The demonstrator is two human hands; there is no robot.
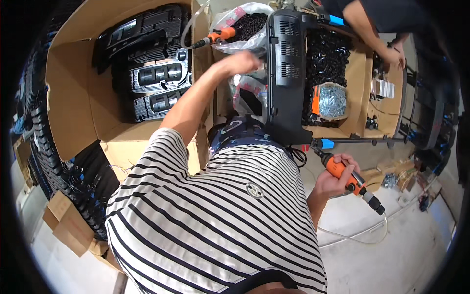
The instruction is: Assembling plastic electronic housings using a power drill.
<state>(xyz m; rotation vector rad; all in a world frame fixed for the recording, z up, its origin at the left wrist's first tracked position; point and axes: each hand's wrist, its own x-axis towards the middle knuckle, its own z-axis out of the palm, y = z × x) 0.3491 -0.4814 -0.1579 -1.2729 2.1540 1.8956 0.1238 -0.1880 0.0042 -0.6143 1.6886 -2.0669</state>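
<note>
My right hand (337, 179) is wrapped round an orange-and-black air screwdriver (345, 175), low on the right, with a clear hose trailing from its end. My left hand (242, 62) reaches forward, smeared by motion, beside a long black plastic housing (288, 93) with vent slots. Whether it holds anything does not show. Just beyond that hand lies a clear plastic bag (230, 22) of small black parts (249, 25). A second orange air screwdriver (223, 34) rests against this bag.
At the left stands an open cardboard box (73, 63) with black ribbed panels (159, 73). Right of the housing, a carton holds many small black pieces (325, 56) and a tub of silver screws (333, 100). Another person's hand (393, 56) works at the far right.
</note>
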